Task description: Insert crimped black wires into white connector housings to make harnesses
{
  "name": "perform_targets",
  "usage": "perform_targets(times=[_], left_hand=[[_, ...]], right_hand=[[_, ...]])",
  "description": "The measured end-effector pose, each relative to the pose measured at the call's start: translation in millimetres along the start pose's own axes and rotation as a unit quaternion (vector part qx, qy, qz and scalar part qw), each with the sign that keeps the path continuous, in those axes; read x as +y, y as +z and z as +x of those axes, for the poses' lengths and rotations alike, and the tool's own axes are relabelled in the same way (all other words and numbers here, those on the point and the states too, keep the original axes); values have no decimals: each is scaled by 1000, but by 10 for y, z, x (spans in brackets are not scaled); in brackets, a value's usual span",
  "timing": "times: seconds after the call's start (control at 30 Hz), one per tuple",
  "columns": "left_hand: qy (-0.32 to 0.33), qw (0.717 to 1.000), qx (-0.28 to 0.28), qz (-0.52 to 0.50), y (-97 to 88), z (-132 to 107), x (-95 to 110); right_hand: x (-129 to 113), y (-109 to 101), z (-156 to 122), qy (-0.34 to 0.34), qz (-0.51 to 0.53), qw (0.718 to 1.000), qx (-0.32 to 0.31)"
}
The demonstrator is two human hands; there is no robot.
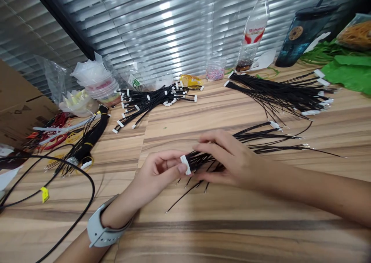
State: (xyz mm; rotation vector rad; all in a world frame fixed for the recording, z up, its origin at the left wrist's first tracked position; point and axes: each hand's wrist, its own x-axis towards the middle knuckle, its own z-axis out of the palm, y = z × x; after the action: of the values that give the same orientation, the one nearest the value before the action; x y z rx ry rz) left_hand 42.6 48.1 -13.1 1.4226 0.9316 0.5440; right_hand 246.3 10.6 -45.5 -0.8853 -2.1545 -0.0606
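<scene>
My left hand pinches a white plug connector between thumb and fingers. Black wires run from that connector to the right, under my right hand. The right hand's fingers are bent round these wires close to the connector; its fingertips are partly hidden. Several loose wire ends with small metal terminals poke out below, one long wire reaching toward the front left. Beyond the right hand, more black wires fan out over the table, a white connector among them.
On the wooden table, connector-ended wire bundles lie at the back middle and back right. A tied wire bundle and a thick black cable are at left. A bottle, tumbler and cups stand near the blinds.
</scene>
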Motion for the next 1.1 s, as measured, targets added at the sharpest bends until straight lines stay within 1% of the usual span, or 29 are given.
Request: perform_targets(times=[0.07,0.1,0.13,0.17,0.2,0.23,0.3,0.37,0.4,0.43,0.5,0.53,0.6,0.63,0.7,0.77,0.83,0.87,0.93,0.97,1.03,1.1], left_hand=[[24,1000,-3,-20,-21,5,-18],[42,999,-15,-14,-25,6,-25],[66,997,-27,13,-22,4,-28],[96,992,-38,66,-10,2,-26],[128,981,-48,139,14,0,-19],[156,960,-55,227,52,1,-9],[205,894,-73,392,165,27,12],[249,830,-77,493,315,99,18],[270,807,-87,519,393,153,13],[292,792,-96,528,466,216,2],[331,779,-102,522,579,345,-32],[344,780,-105,513,613,399,-52],[360,777,-109,505,634,456,-89],[366,771,-112,508,626,455,-102],[373,750,-123,532,585,395,-111],[371,725,-135,564,538,292,-97],[367,705,-149,588,507,192,-72],[367,696,-155,597,501,154,-60],[374,687,-151,605,500,106,-47],[377,685,-147,606,503,93,-45],[381,688,-128,604,500,80,-42],[382,689,-107,606,469,71,-33]], right_hand=[[56,-49,38,51,17,997,-51],[76,-81,67,86,45,993,-62],[89,-118,102,127,80,987,-64],[97,-159,142,168,119,977,-54],[101,-204,185,202,156,966,-34],[102,-249,229,229,189,955,-16],[102,-338,308,260,228,938,7],[103,-414,367,266,230,936,25],[100,-448,388,265,219,939,34],[95,-480,405,262,204,942,46],[67,-549,434,252,169,951,64],[44,-590,449,248,147,955,66],[-15,-689,489,231,85,968,51],[-43,-744,514,216,46,975,34],[-81,-841,568,177,-24,984,-20],[-73,-878,619,138,-64,983,-104],[-23,-812,658,120,-85,967,-207],[10,-737,673,120,-94,955,-256],[78,-522,692,130,-104,929,-330],[108,-397,695,134,-96,924,-344],[162,-152,679,128,-79,927,-343],[219,47,630,115,-47,931,-343]])
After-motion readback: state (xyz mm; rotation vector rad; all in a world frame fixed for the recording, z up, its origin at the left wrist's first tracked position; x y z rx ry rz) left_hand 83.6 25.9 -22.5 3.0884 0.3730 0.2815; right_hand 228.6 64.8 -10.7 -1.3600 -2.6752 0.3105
